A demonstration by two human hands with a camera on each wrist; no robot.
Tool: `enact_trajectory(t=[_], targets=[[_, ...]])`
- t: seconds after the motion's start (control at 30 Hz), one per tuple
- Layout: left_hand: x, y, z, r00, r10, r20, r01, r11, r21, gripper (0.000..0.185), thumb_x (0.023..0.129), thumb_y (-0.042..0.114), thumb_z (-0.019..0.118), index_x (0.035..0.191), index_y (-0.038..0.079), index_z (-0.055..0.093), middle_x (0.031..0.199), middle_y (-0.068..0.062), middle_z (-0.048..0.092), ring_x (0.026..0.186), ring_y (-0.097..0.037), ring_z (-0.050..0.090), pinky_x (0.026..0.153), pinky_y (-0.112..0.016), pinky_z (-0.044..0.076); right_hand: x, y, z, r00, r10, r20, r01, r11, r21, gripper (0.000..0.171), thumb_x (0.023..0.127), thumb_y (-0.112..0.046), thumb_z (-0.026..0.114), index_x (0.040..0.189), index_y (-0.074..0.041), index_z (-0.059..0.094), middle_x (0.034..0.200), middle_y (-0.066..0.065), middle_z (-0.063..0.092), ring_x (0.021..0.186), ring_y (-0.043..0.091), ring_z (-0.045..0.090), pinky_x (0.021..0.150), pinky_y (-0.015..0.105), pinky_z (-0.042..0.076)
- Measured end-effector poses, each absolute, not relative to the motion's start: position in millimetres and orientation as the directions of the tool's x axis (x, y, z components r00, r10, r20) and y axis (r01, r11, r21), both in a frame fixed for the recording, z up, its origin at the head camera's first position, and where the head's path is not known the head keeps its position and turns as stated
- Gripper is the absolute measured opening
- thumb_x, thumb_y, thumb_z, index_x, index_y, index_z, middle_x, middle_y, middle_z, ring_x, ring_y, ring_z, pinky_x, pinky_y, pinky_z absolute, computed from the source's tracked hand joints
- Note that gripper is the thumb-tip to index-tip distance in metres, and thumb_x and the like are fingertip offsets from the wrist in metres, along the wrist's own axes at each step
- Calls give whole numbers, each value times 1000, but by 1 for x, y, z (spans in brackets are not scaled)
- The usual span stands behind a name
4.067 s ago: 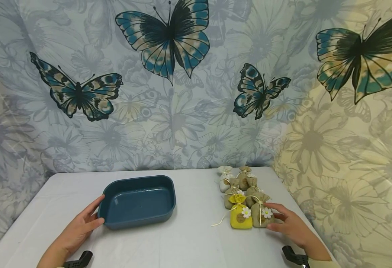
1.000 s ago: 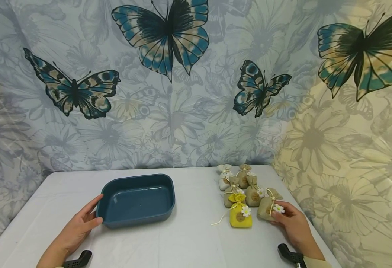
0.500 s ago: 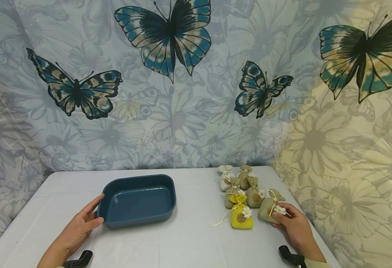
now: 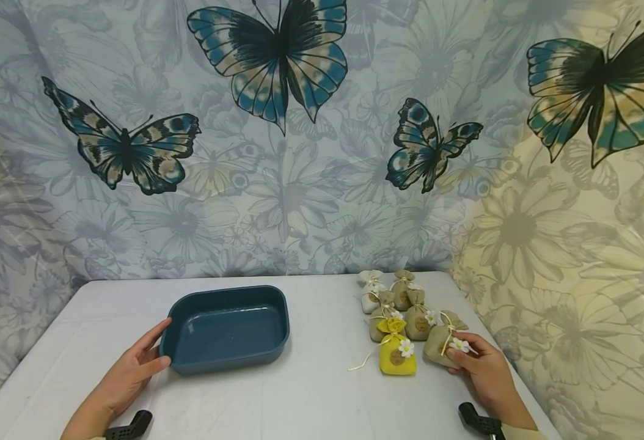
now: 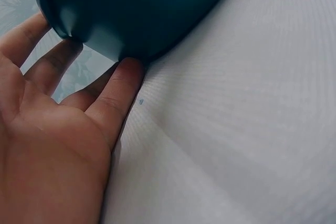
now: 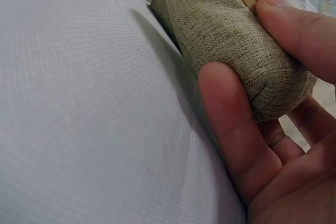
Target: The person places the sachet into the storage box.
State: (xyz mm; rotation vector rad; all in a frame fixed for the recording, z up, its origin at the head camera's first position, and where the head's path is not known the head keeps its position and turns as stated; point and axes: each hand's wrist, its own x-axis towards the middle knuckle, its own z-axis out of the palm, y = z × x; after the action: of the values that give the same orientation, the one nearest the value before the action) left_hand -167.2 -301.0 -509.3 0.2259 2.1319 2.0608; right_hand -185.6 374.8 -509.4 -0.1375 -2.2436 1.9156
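Note:
In the head view a dark blue rectangular dish (image 4: 228, 330) stands on the left half of the table. My left hand (image 4: 129, 373) rests on its left end, fingers extended, and the left wrist view has the fingertips (image 5: 128, 69) against the dish wall. My right hand (image 4: 484, 366) pinches a brown burlap sachet (image 4: 439, 343) with a white flower, thumb on its front face. In the right wrist view this sachet (image 6: 220, 40) tilts close over the cloth, its round tag partly under the thumb. A yellow sachet (image 4: 398, 354) stands just to its left.
Behind the yellow sachet several more stand in a cluster, including a brown one (image 4: 418, 321) and a white one (image 4: 371, 293) at the back. White cloth (image 4: 311, 391) covers the table. A butterfly-print curtain (image 4: 289, 201) hangs right behind the far edge.
My right hand has taken hold of the brown sachet and drawn it rightward from the yellow one, tilting it. In the last half second it barely moves. My left hand stays at the dish.

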Motion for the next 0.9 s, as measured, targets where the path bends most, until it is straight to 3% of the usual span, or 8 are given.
enact_trajectory(t=[0.37, 0.53, 0.77, 0.83, 0.9], targets=[[-167, -300, -510, -978, 208, -14, -5, 44, 999, 78, 101, 5, 58, 161, 10, 8, 161, -25, -12, 142, -54, 7, 90, -12, 41, -186, 372, -492, -980, 160, 120, -106, 94, -990, 29, 90, -1, 73, 119, -4, 69, 105, -7, 64, 85, 13, 67, 65, 35, 60], [-167, -299, -510, -980, 198, -24, -14, 52, 999, 79, 101, 6, 59, 161, 9, 8, 162, -25, -10, 142, -53, 7, 90, -11, 40, -191, 363, -471, -975, 141, 173, -160, 96, -982, 32, 91, -1, 72, 122, -1, 67, 108, -8, 65, 83, 13, 68, 65, 35, 60], [-165, -299, -508, -982, 186, -39, -26, 74, 997, 77, 101, 8, 58, 161, 9, 9, 162, -24, -8, 143, -53, 5, 89, -9, 38, -214, 337, -427, -974, 70, 216, -196, 217, -956, 40, 94, -12, 72, 129, 3, 62, 96, 6, 58, 78, 15, 63, 69, 37, 60], [-165, -299, -508, -982, 185, -40, -26, 75, 997, 77, 102, 9, 58, 161, 10, 9, 162, -25, -7, 143, -53, 5, 89, -9, 38, -222, 327, -414, -973, 21, 231, -221, 220, -950, 38, 96, -12, 70, 130, 3, 61, 100, 9, 54, 80, 15, 61, 70, 38, 60], [-166, -299, -508, -981, 187, -40, -27, 74, 997, 76, 102, 9, 58, 161, 10, 10, 162, -24, -7, 143, -53, 5, 89, -9, 38, -228, 315, -400, -969, -35, 244, -246, 192, -950, 35, 97, -11, 67, 130, 2, 61, 114, 8, 52, 88, 15, 61, 73, 35, 59]])
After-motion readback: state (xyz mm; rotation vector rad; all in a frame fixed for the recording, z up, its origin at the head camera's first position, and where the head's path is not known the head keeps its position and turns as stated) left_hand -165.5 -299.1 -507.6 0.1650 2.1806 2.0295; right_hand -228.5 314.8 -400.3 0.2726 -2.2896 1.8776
